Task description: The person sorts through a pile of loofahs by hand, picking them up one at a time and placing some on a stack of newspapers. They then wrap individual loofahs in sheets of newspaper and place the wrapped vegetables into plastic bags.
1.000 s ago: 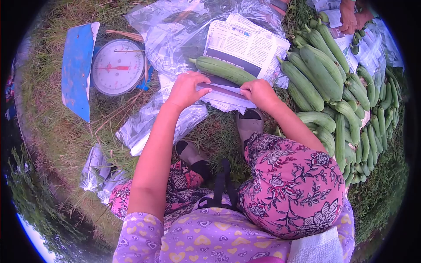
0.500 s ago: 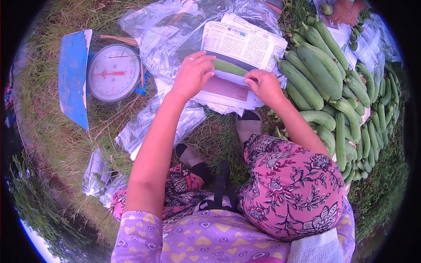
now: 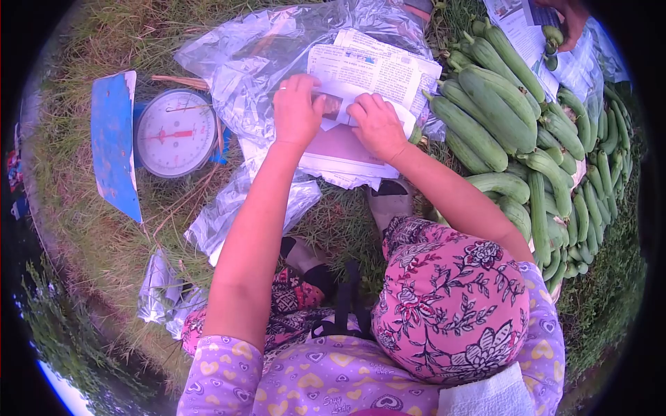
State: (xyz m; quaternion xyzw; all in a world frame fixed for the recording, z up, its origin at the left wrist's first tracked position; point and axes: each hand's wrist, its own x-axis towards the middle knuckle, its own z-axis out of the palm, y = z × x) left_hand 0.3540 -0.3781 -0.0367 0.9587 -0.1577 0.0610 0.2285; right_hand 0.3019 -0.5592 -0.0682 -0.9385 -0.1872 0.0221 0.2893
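A long green gourd (image 3: 415, 134) lies rolled in a sheet of newspaper (image 3: 392, 111) in front of me. Only its right end shows past the paper's edge. My left hand (image 3: 298, 111), with a ring on one finger, closes over the left end of the roll. Curled fingers of my right hand (image 3: 378, 126) press the paper down near the middle. More newspaper sheets (image 3: 347, 149) lie flat beneath the roll, with a printed stack (image 3: 378, 66) behind it.
To the right is a large pile of green gourds (image 3: 503, 104). A dial scale (image 3: 175, 132) with a blue pan (image 3: 114, 145) stands at left on grass. Clear plastic sheeting (image 3: 243, 76) spreads under the paper. Another person's hand (image 3: 572, 24) holds a gourd at top right.
The newspaper has been folded over the gourd, which was mostly exposed before. My right hand moved left onto the roll. The other person's hand shifted at top right.
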